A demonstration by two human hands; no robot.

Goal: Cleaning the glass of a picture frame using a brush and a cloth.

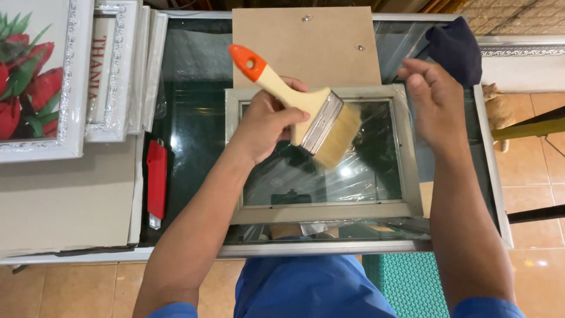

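Note:
My left hand [268, 121] grips a wide paintbrush [306, 109] by its pale wooden handle with an orange tip. Its light bristles hang over the glass pane of a silver-grey picture frame [321, 211] lying flat on a glass-topped table [188, 129]. My right hand [432, 103] hovers with fingers apart over the frame's upper right corner, holding nothing. A brown backing board [306, 44] with small metal hangers lies just beyond the frame.
A red utility knife [156, 179] lies left of the frame. White ornate frames [112, 70] and a flower picture [29, 76] are stacked at the left on grey card [65, 200]. A dark cloth [456, 50] sits at the far right corner. A cat [499, 109] is on the tiled floor.

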